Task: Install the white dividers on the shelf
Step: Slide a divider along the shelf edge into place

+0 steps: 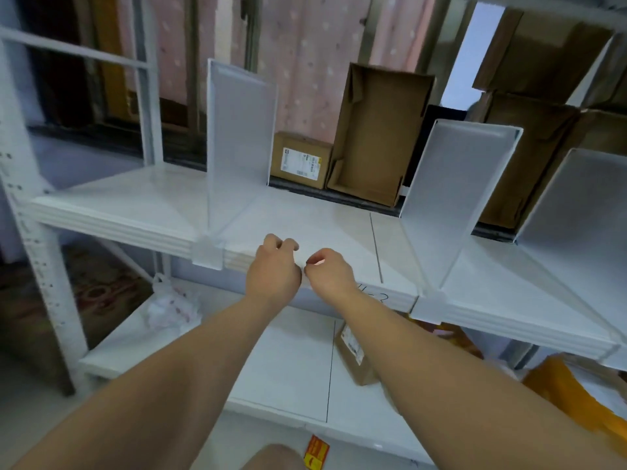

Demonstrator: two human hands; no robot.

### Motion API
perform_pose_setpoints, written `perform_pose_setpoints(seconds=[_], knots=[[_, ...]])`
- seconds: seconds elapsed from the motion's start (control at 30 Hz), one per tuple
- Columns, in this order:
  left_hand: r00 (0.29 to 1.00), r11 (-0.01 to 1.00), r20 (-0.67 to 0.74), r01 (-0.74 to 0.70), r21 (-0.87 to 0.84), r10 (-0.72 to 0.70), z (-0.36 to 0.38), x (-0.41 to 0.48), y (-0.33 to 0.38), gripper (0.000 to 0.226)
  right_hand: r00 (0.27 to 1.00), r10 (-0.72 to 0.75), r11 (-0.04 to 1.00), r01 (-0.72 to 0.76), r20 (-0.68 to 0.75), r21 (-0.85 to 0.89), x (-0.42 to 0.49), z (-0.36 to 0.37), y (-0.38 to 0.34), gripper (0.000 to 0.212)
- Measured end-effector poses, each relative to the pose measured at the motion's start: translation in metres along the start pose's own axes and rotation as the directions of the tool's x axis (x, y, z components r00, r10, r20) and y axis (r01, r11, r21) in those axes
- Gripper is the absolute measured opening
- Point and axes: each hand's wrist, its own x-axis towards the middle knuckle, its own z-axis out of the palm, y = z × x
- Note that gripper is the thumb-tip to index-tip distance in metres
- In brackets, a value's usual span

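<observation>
Upright behind the shelf (305,218) stands an open carton (376,137).

An open cardboard box (376,137) stands beside a small labelled box (300,159) before a pink curtain (305,45).

Left divider (241,144) stands upright on the white shelf (305,218), clipped over its front edge. Middle divider (454,198) and right divider (576,205), frosted white too, stand alongside.

White shelf (305,218), frosted white dividers (241,130), brown cardboard boxes (376,130), pink white-dotted curtain (305,45), orange bags (570,391).
</observation>
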Motion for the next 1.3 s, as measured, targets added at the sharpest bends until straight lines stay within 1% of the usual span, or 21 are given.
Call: perform_pose_setpoints(seconds=[0.1, 0.2, 0.3, 0.4, 0.5, 0.57, 0.63, 0.73, 0.83, 0.9, 0.93, 1.03, 1.1, 1.2, 1.3], knots=[[0.997, 0.999, -0.074, 0.029, 0.016, -0.027, -0.01, 0.002, -0.021, 0.041, 0.992, -0.123, 0.987, 0.127, 0.037, -0.103, -0.001, 0.02, -0.014, 0.027], [0.997, 0.999, -0.073, 0.02, 0.034, -0.018, -0.018, 0.004, -0.039, 0.043, 0.967, -0.237, 0.931, 0.253, 0.09, -0.264, 0.001, 0.038, -0.028, 0.027], [0.995, 0.998, -0.098, 0.021, 0.057, -0.016, -0.026, 0.01, -0.052, 0.046, 0.952, -0.284, 0.91, 0.304, 0.11, -0.283, 0.008, 0.049, -0.036, 0.031], [0.974, 0.992, -0.191, 0.123, -0.021, -0.125, -0.038, 0.018, -0.055, 0.059, 0.94, -0.316, 0.888, 0.34, 0.125, -0.31, 0.019, 0.055, -0.043, 0.038], [0.932, 0.966, -0.261, 0.223, -0.134, -0.251, -0.049, 0.026, -0.057, 0.078, 0.928, -0.302, 0.815, 0.37, 0.218, -0.446, 0.034, 0.059, -0.047, 0.05], [0.924, 0.956, -0.26, 0.244, -0.162, -0.279, -0.053, 0.031, -0.059, 0.084, 0.921, -0.229, 0.73, 0.377, 0.316, -0.57, 0.048, 0.061, -0.047, 0.061], [0.924, 0.945, -0.224, 0.271, -0.185, -0.309, -0.055, 0.036, -0.063, 0.085, 0.907, -0.169, 0.662, 0.394, 0.386, -0.637, 0.061, 0.065, -0.046, 0.065], [0.919, 0.916, -0.163, 0.314, -0.25, -0.359, -0.057, 0.045, -0.066, 0.084, 0.872, -0.195, 0.59, 0.47, 0.449, -0.657, 0.071, 0.073, -0.042, 0.06], [0.916, 0.875, -0.125, 0.313, -0.37, -0.38, -0.056, 0.054, -0.068, 0.085, 0.849, -0.271, 0.541, 0.524, 0.453, -0.658, 0.076, 0.082, -0.027, 0.063], [0.91, 0.841, -0.126, 0.303, -0.449, -0.396, -0.052, 0.06, -0.071, 0.082, 0.83, -0.325, 0.511, 0.557, 0.453, -0.655, 0.084, 0.085, -0.021, 0.064], [0.905, 0.837, -0.138, 0.302, -0.457, -0.402, -0.049, 0.064, -0.074, 0.077, 0.821, -0.339, 0.515, 0.571, 0.459, -0.639, 0.089, 0.085, -0.02, 0.064], [0.897, 0.866, -0.178, 0.315, -0.388, -0.405, -0.042, 0.074, -0.082, 0.05, 0.819, -0.358, 0.604, 0.57, 0.45, -0.557, 0.1, 0.08, -0.023, 0.065], [0.888, 0.875, -0.178, 0.351, -0.334, -0.424, -0.038, 0.083, -0.088, 0.035, 0.827, -0.377, 0.625, 0.559, 0.417, -0.544, 0.101, 0.079, -0.023, 0.064], [0.881, 0.878, -0.152, 0.402, -0.261, -0.449, -0.038, 0.093, -0.098, 0.028, 0.821, -0.409, 0.603, 0.571, 0.398, -0.557, 0.099, 0.082, -0.021, 0.064], [0.871, 0.868, -0.128, 0.438, -0.234, -0.474, -0.037, 0.104, -0.102, 0.026, 0.818, -0.425, 0.603, 0.575, 0.387, -0.553, 0.102, 0.082, -0.02, 0.064]])
